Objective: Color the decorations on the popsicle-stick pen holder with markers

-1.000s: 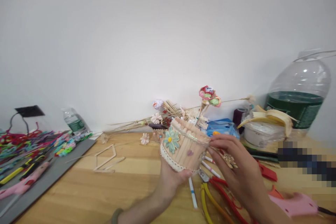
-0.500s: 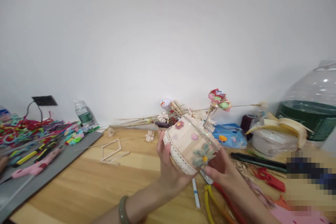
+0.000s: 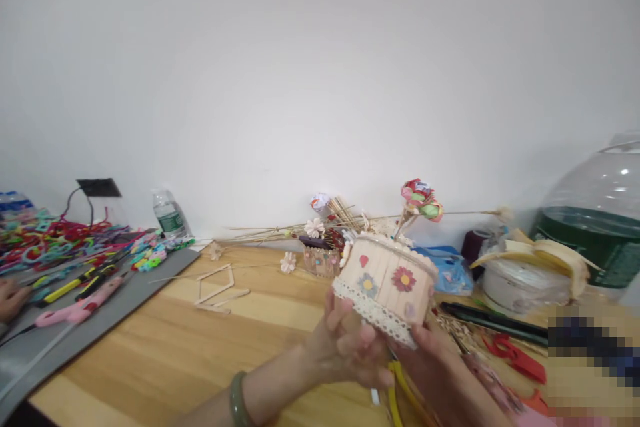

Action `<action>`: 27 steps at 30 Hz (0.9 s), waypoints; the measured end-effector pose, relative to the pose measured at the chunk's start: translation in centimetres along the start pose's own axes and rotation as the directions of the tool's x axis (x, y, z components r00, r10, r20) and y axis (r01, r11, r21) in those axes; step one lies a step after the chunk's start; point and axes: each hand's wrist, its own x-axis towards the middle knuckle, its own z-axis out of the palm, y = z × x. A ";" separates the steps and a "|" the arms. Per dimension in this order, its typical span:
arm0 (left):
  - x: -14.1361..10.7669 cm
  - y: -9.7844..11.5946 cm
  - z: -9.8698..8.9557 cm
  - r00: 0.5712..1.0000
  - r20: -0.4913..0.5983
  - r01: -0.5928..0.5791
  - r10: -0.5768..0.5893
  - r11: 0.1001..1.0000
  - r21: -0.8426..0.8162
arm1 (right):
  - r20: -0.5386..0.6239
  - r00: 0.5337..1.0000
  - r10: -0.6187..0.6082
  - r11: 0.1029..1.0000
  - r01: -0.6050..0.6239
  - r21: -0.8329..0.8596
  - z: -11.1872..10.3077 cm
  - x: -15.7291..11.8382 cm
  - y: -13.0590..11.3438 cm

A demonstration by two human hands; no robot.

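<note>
On my feed, a tilted pot of pale wooden slats (image 3: 381, 273) is held right of centre in the lower half of the frame. A red flower (image 3: 403, 279) and a blue flower (image 3: 367, 285) with yellow centres decorate its smooth side; scalloped cream lace (image 3: 373, 313) edges the base. I see the left hand (image 3: 345, 347) supporting its lower left, fingers curled, and the right hand (image 3: 425, 353) grasping its lower right. Lower left, wood grain shows between forearm and slanting grey mat (image 3: 115, 320).
</note>
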 end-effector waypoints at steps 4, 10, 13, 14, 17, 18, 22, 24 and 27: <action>1.8 4.8 0.0 0.982 0.047 -0.185 0.184 0.983 0.002 | 0.056 0.991 0.124 0.933 -0.136 0.333 -3.0 0.8 -0.5; 7.3 8.4 0.1 0.945 0.253 0.273 -0.206 0.924 -0.268 | 0.058 0.980 0.191 0.903 -0.199 0.380 -5.7 1.6 0.6; 9.3 8.9 -0.3 0.902 0.372 0.343 -0.218 0.886 -0.312 | 0.028 0.979 0.200 0.918 -0.197 0.344 -5.4 1.5 0.9; 9.7 9.1 -0.5 0.904 0.390 0.305 -0.176 0.904 -0.299 | 0.013 0.980 0.199 0.927 -0.193 0.321 -5.3 1.5 0.9; 10.6 10.1 -1.1 0.869 0.485 0.199 -0.101 0.968 -0.155 | -0.038 0.981 0.191 0.958 -0.178 0.224 -4.7 1.7 0.6; 10.8 10.4 -1.4 0.850 0.518 0.159 -0.098 0.984 -0.074 | -0.056 0.981 0.186 0.967 -0.173 0.188 -4.5 1.8 0.5; 11.2 10.8 -2.0 0.745 0.655 0.021 -0.130 0.985 0.171 | -0.135 0.980 0.148 0.988 -0.141 0.063 -3.8 1.9 -0.3; 11.1 10.6 -1.9 0.678 0.709 0.106 -0.195 0.980 0.168 | -0.163 0.983 0.089 0.994 -0.099 -0.050 -3.1 1.7 -0.6; 10.6 10.3 -1.5 0.635 0.697 0.376 -0.333 0.921 0.099 | -0.152 0.986 -0.067 0.957 0.021 -0.290 -1.9 1.2 -1.0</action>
